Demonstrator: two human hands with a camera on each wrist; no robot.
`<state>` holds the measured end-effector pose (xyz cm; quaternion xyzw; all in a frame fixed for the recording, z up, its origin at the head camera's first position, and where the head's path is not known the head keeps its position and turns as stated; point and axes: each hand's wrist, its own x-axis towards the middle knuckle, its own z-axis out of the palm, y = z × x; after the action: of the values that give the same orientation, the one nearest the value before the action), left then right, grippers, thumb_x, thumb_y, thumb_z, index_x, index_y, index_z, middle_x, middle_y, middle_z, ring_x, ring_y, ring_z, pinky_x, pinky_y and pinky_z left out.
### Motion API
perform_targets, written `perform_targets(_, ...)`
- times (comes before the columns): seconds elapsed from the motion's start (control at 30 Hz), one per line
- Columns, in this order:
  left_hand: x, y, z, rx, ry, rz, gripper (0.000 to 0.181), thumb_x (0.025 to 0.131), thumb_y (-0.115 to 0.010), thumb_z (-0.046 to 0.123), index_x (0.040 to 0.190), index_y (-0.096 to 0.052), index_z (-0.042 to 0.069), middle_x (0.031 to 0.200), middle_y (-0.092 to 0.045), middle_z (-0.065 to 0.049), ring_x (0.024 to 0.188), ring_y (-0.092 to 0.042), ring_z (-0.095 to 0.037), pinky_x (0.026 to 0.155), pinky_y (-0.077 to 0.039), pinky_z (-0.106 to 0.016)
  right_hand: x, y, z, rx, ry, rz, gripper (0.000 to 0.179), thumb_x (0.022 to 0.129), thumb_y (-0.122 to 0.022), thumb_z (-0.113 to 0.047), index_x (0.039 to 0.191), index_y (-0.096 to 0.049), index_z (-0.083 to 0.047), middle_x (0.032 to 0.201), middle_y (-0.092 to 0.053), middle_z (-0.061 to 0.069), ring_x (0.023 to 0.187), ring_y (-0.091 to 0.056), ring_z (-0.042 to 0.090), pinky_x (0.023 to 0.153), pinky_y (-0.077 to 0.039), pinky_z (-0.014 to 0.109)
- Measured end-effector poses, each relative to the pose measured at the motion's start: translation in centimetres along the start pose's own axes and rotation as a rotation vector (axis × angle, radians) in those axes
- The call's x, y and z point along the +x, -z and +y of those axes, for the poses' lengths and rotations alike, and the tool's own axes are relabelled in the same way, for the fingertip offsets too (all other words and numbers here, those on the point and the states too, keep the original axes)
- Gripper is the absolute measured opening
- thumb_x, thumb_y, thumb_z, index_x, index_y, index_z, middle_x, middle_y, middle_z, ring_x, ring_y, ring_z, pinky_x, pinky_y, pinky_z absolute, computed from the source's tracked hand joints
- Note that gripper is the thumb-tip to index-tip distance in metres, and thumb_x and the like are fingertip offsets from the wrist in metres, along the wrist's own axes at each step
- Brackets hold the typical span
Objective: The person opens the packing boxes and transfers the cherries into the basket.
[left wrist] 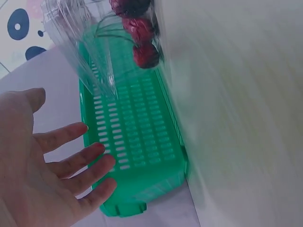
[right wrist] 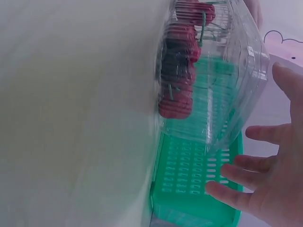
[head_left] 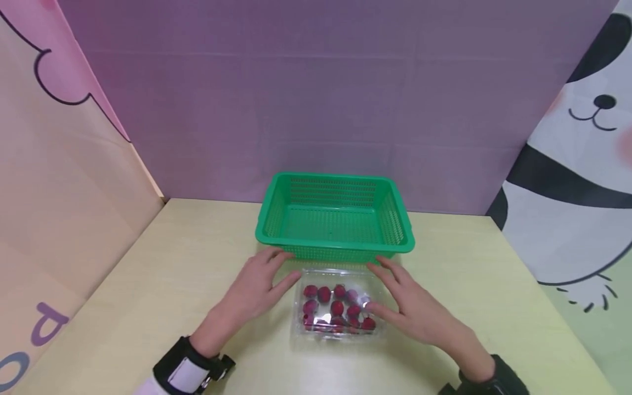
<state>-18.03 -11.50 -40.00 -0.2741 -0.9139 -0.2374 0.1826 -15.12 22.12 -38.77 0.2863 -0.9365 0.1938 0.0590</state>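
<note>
A clear plastic box [head_left: 340,274] with red cherries [head_left: 337,308] inside sits on the table between my two hands. Thin green stems show on the cherries in both wrist views. At the box's left side is my left hand [head_left: 254,288], fingers spread and holding nothing. My right hand [head_left: 412,307] is at the right side, its fingers also apart, the thumb overlapping the box's edge in the head view. In the left wrist view, the left fingers [left wrist: 80,161] are loosely extended with the green basket behind them. The right fingers [right wrist: 241,175] look similarly extended in the right wrist view.
Just behind the box stands a green plastic basket [head_left: 336,247] with slotted walls and nothing in it. The pale wooden table [head_left: 197,263] meets a purple backdrop [head_left: 321,99]. Printed panels border the left and right sides, one with a panda [head_left: 587,181].
</note>
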Motion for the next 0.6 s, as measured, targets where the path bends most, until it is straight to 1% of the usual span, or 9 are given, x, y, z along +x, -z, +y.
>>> perform_targets(0.17,0.3,-0.4,0.9,-0.036,-0.025,-0.001,0.051,0.097,-0.057,0.047,0.126,-0.061,0.005,0.124,-0.054,-0.005,0.115,-0.054,-0.022,0.097,-0.042,-0.034,-0.1,-0.4,-0.3,0.012,0.010,-0.025,0.078,0.092,-0.059,-0.058,0.155,-0.027,-0.025,0.157,-0.017,0.005,0.131,-0.044,0.033,0.093,-0.046,0.045)
perform_targets(0.27,0.5,-0.6,1.5,-0.039,-0.058,-0.011,0.056,0.097,-0.055,0.050,0.128,-0.060,0.004,0.127,-0.053,-0.006,0.117,-0.052,-0.022,0.099,-0.041,-0.035,-0.2,-0.6,-0.5,0.000,0.050,-0.031,0.082,0.090,-0.062,-0.059,0.156,-0.025,-0.028,0.158,-0.014,0.004,0.132,-0.043,0.034,0.092,-0.046,0.046)
perform_targets(0.37,0.6,-0.8,2.0,-0.038,-0.106,-0.029,0.060,0.097,-0.052,0.055,0.130,-0.059,0.005,0.129,-0.051,-0.007,0.120,-0.050,-0.022,0.101,-0.038,-0.034,-0.3,-0.7,-0.6,-0.017,0.100,-0.028,0.088,0.085,-0.067,-0.061,0.156,-0.027,-0.026,0.159,-0.014,0.002,0.135,-0.039,0.033,0.095,-0.043,0.047)
perform_targets(0.5,0.7,-1.0,2.8,-0.045,-0.175,-0.076,0.064,0.095,-0.051,0.060,0.134,-0.056,0.009,0.135,-0.046,-0.006,0.126,-0.044,-0.022,0.105,-0.034,-0.034,-0.4,-0.8,-0.7,-0.036,0.155,-0.038,0.096,0.079,-0.068,-0.068,0.154,-0.032,-0.020,0.159,-0.013,0.001,0.140,-0.031,0.031,0.099,-0.039,0.047)
perform_targets(0.6,0.6,-1.1,3.2,-0.054,-0.218,-0.137,0.070,0.092,-0.055,0.062,0.140,-0.050,0.011,0.143,-0.039,-0.007,0.134,-0.036,-0.024,0.108,-0.028,-0.038,-0.4,-0.9,-0.8,-0.047,0.179,-0.053,0.101,0.075,-0.068,-0.072,0.153,-0.035,-0.017,0.159,-0.012,0.003,0.142,-0.025,0.032,0.101,-0.036,0.049)
